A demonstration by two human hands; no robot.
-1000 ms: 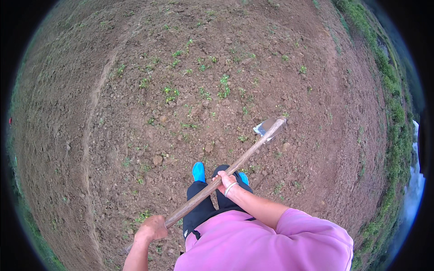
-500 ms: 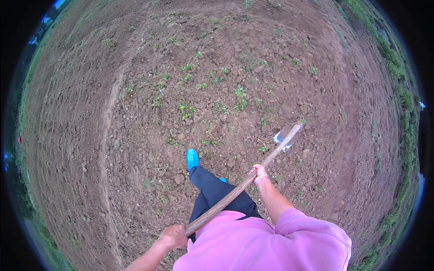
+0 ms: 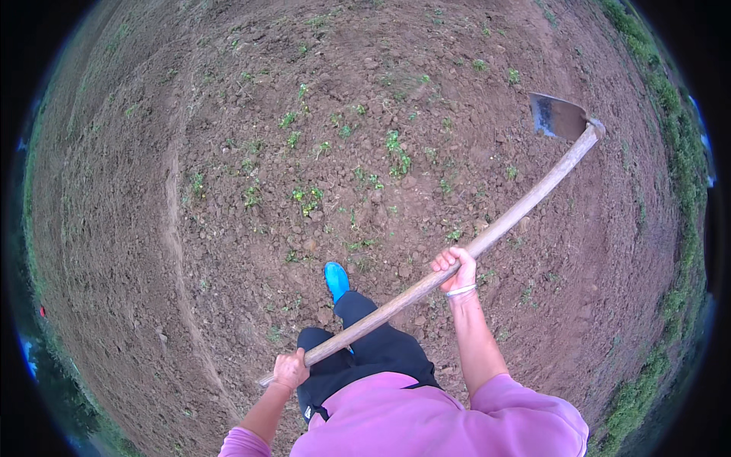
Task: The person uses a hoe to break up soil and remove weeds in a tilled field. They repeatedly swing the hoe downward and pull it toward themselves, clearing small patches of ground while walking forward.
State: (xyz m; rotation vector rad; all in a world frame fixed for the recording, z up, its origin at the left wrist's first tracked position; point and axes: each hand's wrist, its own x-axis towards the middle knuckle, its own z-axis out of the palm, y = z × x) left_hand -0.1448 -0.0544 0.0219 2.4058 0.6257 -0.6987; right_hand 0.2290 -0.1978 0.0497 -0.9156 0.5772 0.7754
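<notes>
A hoe (image 3: 525, 202) with a long wooden handle runs slantwise across my body, from lower left to upper right. Near the butt end of the handle, my left hand (image 3: 291, 369) is wrapped round the wood beside my thigh. Farther up, about mid-handle, my right hand (image 3: 457, 268) grips it, with a pale band on the wrist. The broad metal blade (image 3: 560, 116) is at the far right end, its face partly bright and partly brown, seen over the soil. Whether the blade touches the ground I cannot tell.
Brown, cloddy soil (image 3: 251, 305) surrounds me, with small green plants (image 3: 396, 152) scattered ahead. My blue boot (image 3: 336, 282) stands on it. A shallow pale track (image 3: 173, 206) runs along the left. Grass (image 3: 670, 122) borders the right side.
The hoe's blade has swung outward, up and to the right, and now shows its broad face. My right hand moved slightly up and right; my left hand moved slightly up and left.
</notes>
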